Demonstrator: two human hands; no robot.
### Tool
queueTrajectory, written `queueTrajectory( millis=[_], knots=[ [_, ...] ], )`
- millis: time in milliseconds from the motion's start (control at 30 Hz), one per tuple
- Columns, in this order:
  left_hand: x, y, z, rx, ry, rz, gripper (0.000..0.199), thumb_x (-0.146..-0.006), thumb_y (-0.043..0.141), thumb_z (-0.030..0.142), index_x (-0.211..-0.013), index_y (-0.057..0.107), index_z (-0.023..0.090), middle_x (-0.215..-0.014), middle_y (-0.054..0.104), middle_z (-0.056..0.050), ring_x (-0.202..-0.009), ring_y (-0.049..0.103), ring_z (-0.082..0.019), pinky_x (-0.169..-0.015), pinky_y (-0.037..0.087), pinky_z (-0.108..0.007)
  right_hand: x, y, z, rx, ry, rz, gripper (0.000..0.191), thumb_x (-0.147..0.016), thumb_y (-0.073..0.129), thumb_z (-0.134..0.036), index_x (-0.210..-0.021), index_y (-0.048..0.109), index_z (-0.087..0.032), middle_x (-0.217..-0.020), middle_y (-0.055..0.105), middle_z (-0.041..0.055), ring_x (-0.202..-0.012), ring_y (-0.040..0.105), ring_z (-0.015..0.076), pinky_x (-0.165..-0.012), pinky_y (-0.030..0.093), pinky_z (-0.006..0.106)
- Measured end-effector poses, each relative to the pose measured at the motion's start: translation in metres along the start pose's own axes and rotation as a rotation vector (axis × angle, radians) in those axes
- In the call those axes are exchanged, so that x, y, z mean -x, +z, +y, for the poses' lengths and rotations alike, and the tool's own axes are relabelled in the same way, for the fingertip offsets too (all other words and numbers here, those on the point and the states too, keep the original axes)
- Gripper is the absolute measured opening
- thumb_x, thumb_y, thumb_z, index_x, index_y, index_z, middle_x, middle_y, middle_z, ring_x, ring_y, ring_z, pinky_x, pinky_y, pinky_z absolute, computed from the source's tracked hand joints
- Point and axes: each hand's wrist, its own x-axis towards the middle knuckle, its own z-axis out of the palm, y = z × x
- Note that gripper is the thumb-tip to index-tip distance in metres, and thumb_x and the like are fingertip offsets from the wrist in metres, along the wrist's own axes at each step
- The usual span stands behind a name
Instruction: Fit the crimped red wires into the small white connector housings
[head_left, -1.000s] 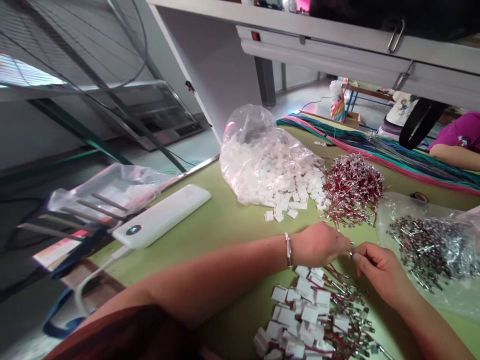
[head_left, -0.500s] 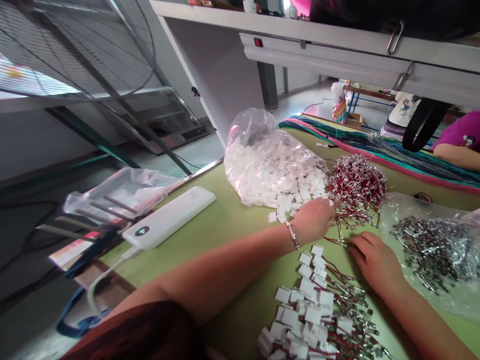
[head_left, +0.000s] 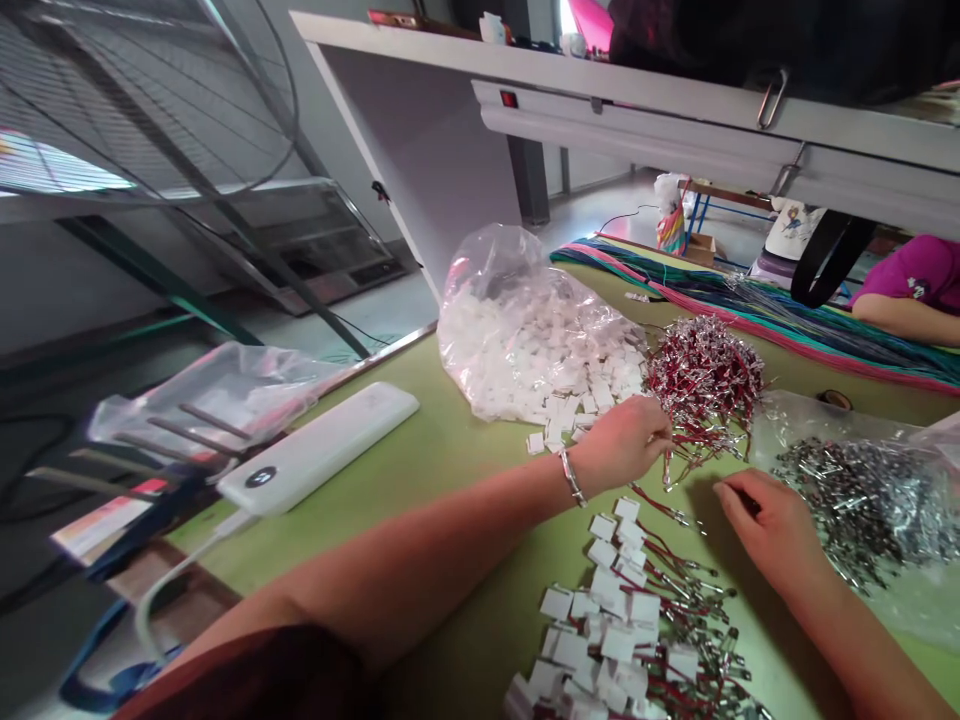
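My left hand (head_left: 626,440) is closed in a pinch at the front edge of a pile of short red wires with silvery metal ends (head_left: 705,370). What its fingertips hold is hidden. Below that hand lies a red wire with metal ends (head_left: 664,506). My right hand (head_left: 772,525) hovers just right of this wire with fingers curled and thumb near the index finger, and nothing shows between them. Nearer to me spreads a heap of white plastic connectors (head_left: 619,640) with red wires attached, their metal ends pointing right.
A clear bag of white connectors (head_left: 525,320) spills toward my left hand. Another bag holds metal terminals (head_left: 855,510) at the right. A white power bank (head_left: 322,450) lies left, cable attached. Long coloured wires (head_left: 750,300) and another person's purple sleeve (head_left: 911,280) are behind.
My right hand has drawn back right, away from the red wire between the hands. That wire now slants lower. The left hand stays by the pile; the view has shifted slightly.
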Motion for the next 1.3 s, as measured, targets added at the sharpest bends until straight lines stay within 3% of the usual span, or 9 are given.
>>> queueTrajectory(
  millis=[267, 367, 533, 633, 767, 900, 1067, 1200, 1300],
  knots=[
    [0.003, 0.003, 0.010, 0.066, -0.028, -0.015, 0.012, -0.084, 0.061, 0.022, -0.074, 0.062, 0.016, -0.073, 0.061, -0.001, -0.072, 0.053, -0.013, -0.070, 0.041, -0.028, -0.009, -0.003, 0.000, -0.469, 0.404, 0.198, 0.045, -0.078, 0.060, -0.049, -0.109, 0.060, -0.017, -0.080, 0.064, 0.0037, -0.055, 0.052, 0.0134, -0.047, 0.045, 0.026],
    [0.005, 0.003, 0.014, 0.051, -0.005, -0.027, 0.012, -0.084, 0.060, 0.023, -0.075, 0.062, 0.016, -0.074, 0.061, -0.001, -0.075, 0.053, -0.015, -0.071, 0.041, -0.029, -0.010, -0.004, -0.003, -0.496, 0.357, 0.189, 0.048, -0.076, 0.063, -0.047, -0.113, 0.060, -0.017, -0.085, 0.066, 0.0049, -0.060, 0.056, 0.0146, -0.050, 0.048, 0.027],
    [0.006, 0.001, 0.023, 0.132, -0.069, -0.018, 0.012, -0.084, 0.053, 0.018, -0.076, 0.061, 0.016, -0.071, 0.061, -0.001, -0.069, 0.052, -0.013, -0.065, 0.040, -0.028, -0.008, 0.000, -0.003, -0.371, 0.250, 0.163, 0.028, -0.079, 0.059, -0.043, -0.089, 0.071, -0.019, -0.079, 0.069, 0.0043, -0.057, 0.058, 0.0147, -0.053, 0.049, 0.028],
    [0.006, -0.003, 0.030, 0.501, -0.253, 0.024, 0.007, -0.081, 0.057, 0.021, -0.077, 0.059, 0.016, -0.065, 0.058, 0.001, -0.059, 0.050, -0.010, -0.056, 0.039, -0.024, -0.005, 0.005, -0.008, -0.315, 0.184, 0.090, 0.024, -0.084, 0.054, -0.037, -0.082, 0.071, -0.020, -0.069, 0.068, 0.0021, -0.056, 0.059, 0.0153, -0.054, 0.048, 0.027],
    [0.007, -0.002, 0.034, 1.203, -0.388, -0.140, 0.020, -0.075, 0.066, 0.031, -0.082, 0.056, 0.015, -0.064, 0.058, 0.002, -0.052, 0.050, -0.007, -0.048, 0.038, -0.021, 0.001, 0.012, -0.023, -0.144, -0.067, -0.001, 0.022, -0.088, 0.048, -0.027, -0.083, 0.068, -0.019, -0.071, 0.069, 0.0033, -0.063, 0.061, 0.0159, -0.060, 0.047, 0.026],
    [0.009, -0.003, 0.035, 1.327, -0.317, -0.169, 0.020, -0.074, 0.071, 0.029, -0.079, 0.059, 0.014, -0.060, 0.054, 0.004, -0.050, 0.046, -0.005, -0.049, 0.037, -0.019, 0.000, 0.005, -0.033, -0.075, -0.181, -0.013, 0.021, -0.090, 0.045, -0.024, -0.084, 0.065, -0.018, -0.073, 0.067, 0.0040, -0.065, 0.060, 0.0156, -0.062, 0.046, 0.027],
    [0.000, -0.019, 0.030, 1.360, -0.247, 0.096, 0.021, -0.085, 0.063, 0.032, -0.076, 0.054, 0.015, -0.081, 0.062, -0.002, -0.073, 0.056, -0.010, -0.068, 0.045, -0.024, -0.015, -0.037, 0.009, -0.046, 0.034, 0.041, 0.023, -0.089, 0.048, -0.034, -0.099, 0.065, -0.022, -0.092, 0.069, 0.0048, -0.078, 0.061, 0.0178, -0.067, 0.047, 0.029],
    [-0.006, -0.020, 0.017, 1.277, -0.399, 0.189, 0.018, -0.089, 0.057, 0.031, -0.078, 0.051, 0.017, -0.057, 0.050, 0.005, -0.049, 0.045, -0.006, -0.050, 0.035, -0.019, -0.021, -0.053, 0.065, 0.410, 0.169, -0.085, 0.020, -0.084, 0.054, -0.031, -0.093, 0.068, -0.019, -0.091, 0.066, 0.0080, -0.081, 0.061, 0.0219, -0.072, 0.044, 0.032],
    [-0.005, -0.012, 0.010, 1.078, -0.530, 0.101, 0.017, -0.087, 0.058, 0.030, -0.078, 0.058, 0.016, -0.054, 0.045, 0.006, -0.043, 0.032, -0.003, -0.043, 0.023, -0.019, -0.018, -0.046, 0.080, 0.619, 0.149, -0.156, 0.020, -0.086, 0.052, -0.029, -0.091, 0.068, -0.018, -0.092, 0.065, 0.0096, -0.084, 0.061, 0.0232, -0.072, 0.042, 0.032]
  ],
)
